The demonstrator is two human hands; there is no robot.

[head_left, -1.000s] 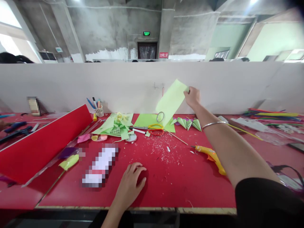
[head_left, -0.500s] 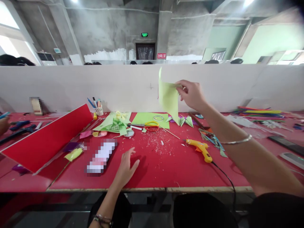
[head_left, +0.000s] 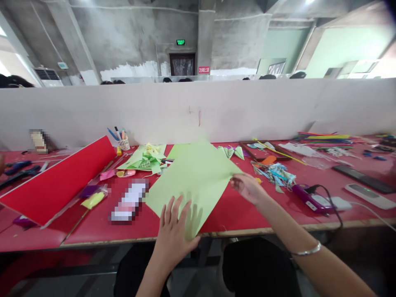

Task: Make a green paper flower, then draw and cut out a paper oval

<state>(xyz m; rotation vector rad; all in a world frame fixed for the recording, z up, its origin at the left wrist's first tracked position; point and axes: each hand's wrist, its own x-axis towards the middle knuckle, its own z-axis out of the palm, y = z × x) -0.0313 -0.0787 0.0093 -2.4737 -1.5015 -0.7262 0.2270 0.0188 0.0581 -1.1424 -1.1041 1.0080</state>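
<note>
A large light green sheet (head_left: pixel 198 173) lies slanted over the middle of the red table, its near corner at the table's edge. My left hand (head_left: pixel 175 229) is spread over the sheet's near left part, fingers apart, holding nothing. At the sheet's right corner, the fingers of my right hand (head_left: pixel 247 187) are pinched on the paper. Small green paper cones (head_left: pixel 239 153) stand just beyond the right side of the sheet. Most of the yellow glue gun is hidden behind my right hand.
A phone (head_left: pixel 130 201) lies left of the sheet, and a red board (head_left: pixel 62 181) leans farther left. Green scraps (head_left: pixel 148 161) and a pen cup (head_left: pixel 124 144) are behind. On the right are paper strips (head_left: pixel 280 175), a purple box (head_left: pixel 311 199) and a dark tray (head_left: pixel 266 152).
The green sheet has come down from the air onto the table, with my right hand lowered along with it. My left hand has moved slightly right, onto the paper. The view has shifted a little.
</note>
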